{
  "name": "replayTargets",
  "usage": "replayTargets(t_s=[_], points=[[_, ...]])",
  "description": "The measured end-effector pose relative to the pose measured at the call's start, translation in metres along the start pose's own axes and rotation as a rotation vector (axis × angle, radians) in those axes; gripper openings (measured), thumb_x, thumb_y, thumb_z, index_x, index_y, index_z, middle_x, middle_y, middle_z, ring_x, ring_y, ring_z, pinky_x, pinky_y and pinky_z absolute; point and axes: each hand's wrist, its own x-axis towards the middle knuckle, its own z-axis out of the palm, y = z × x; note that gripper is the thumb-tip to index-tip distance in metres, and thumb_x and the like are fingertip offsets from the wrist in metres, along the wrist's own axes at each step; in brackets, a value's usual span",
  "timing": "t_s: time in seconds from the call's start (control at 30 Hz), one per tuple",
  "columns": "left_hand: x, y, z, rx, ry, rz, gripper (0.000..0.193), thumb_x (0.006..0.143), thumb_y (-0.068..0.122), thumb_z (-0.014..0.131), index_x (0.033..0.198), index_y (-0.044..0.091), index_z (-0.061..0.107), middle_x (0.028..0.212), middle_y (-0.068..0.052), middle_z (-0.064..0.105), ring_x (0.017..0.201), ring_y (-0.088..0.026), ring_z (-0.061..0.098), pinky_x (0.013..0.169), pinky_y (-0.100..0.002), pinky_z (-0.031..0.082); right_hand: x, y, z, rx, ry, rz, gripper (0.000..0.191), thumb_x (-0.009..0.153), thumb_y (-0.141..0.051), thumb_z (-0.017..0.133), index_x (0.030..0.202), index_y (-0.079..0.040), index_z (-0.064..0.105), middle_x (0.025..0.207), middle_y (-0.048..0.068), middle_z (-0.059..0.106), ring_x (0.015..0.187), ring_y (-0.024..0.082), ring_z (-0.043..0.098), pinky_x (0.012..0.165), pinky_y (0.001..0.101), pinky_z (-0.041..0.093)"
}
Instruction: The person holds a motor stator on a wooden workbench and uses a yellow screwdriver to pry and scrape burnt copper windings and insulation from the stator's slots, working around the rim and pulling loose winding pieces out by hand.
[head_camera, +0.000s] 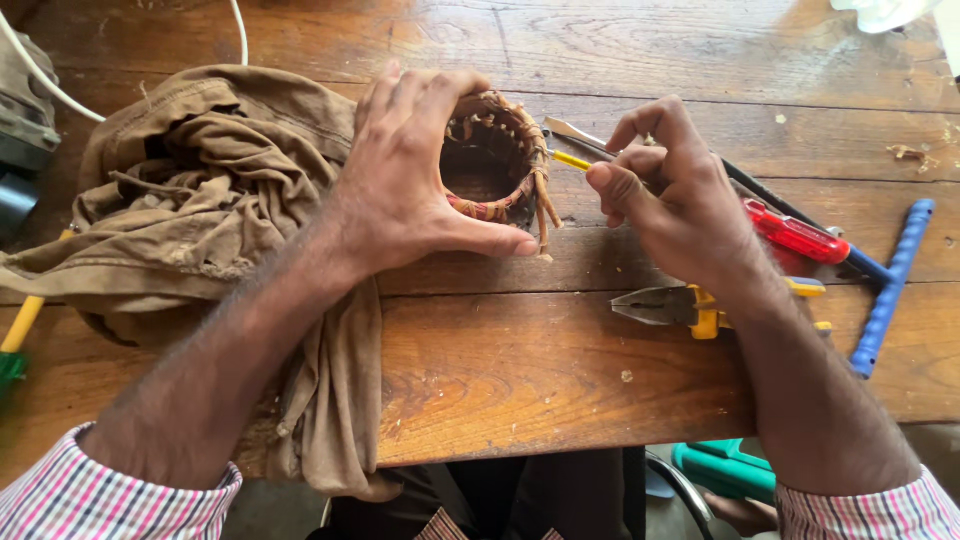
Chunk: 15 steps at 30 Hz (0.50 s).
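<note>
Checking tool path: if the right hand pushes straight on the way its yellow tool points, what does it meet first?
Most likely the small woven basket: the right hand aims the yellow tool leftward at its wall, which the left hand grips. Tip looks about touching; depth unclear.

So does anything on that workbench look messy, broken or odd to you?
A little. The small woven basket has loose strand ends sticking out at its rim and side, so it looks ragged there. A brown cloth lies crumpled, hanging over the wooden table edge. Small wood crumbs dot the far right.
</note>
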Motion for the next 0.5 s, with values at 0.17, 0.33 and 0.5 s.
replayTargets(t_s=[0.17,0.33,0.5], points=[[-0.004,0.009,0.001,-0.049,0.034,-0.093,0.123,0.060,0.080,0.092,0.142,0.000,0.049,0.129,-0.021,0.058,0.132,-0.040,0.048,0.120,-0.061,0.032,-0.001,-0.002,0.002,-0.053,0.038,-0.021,0.026,0.110,-0.021,0.063,0.119,-0.004,0.045,0.073,0.004,0.063,0.067,0.009,0.057,0.060,0.0270,0.048],[0.000,0.024,0.007,0.005,0.114,-0.191,0.126,0.060,0.087,0.087,0.141,0.000,0.047,0.127,-0.019,0.054,0.125,-0.036,0.047,0.110,-0.057,0.041,-0.002,-0.015,0.013,-0.028,0.048,0.198,0.023,0.110,-0.025,0.058,0.122,-0.008,0.048,0.069,0.006,0.063,0.054,0.012,0.055,0.044,0.0291,0.046],[0.006,0.016,0.029,0.134,0.233,-0.203,0.128,0.064,0.096,0.080,0.140,-0.002,0.046,0.122,-0.019,0.051,0.121,-0.034,0.046,0.106,-0.056,0.042,-0.004,-0.030,0.030,-0.084,0.100,-0.179,0.024,0.116,-0.024,0.055,0.125,-0.004,0.045,0.079,0.005,0.070,0.067,0.008,0.063,0.052,0.0241,0.046]])
